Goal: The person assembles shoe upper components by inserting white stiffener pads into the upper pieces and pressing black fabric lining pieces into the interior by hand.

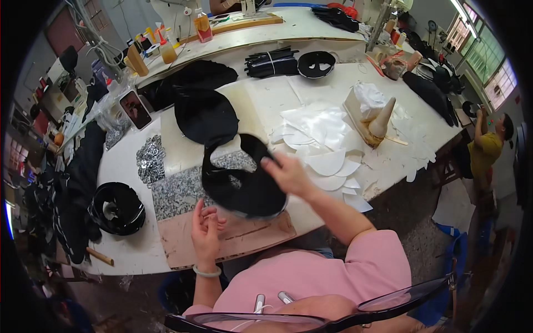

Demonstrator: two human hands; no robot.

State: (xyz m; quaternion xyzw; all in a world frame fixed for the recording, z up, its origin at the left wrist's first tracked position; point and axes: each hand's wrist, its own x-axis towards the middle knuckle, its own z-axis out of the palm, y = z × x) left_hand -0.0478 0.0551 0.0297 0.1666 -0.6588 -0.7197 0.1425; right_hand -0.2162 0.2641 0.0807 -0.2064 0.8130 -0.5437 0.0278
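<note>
In right fingers (pixel 272 167), plain black piece (pixel 252 197).

Now the right forearm (pixel 337 213) is stretched up and leftward, the right hand (pixel 288 175) tightened in a pinch; the left hand (pixel 206 236) is held lower, fingers (pixel 196 215) loosely curled.

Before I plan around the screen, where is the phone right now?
The phone is in the left part of the head view, just right of the clear plastic bag and above the pile of silvery pieces.

Right hand (pixel 288 175) grips black piece (pixel 258 191) — left hand (pixel 207 230) near.
</note>
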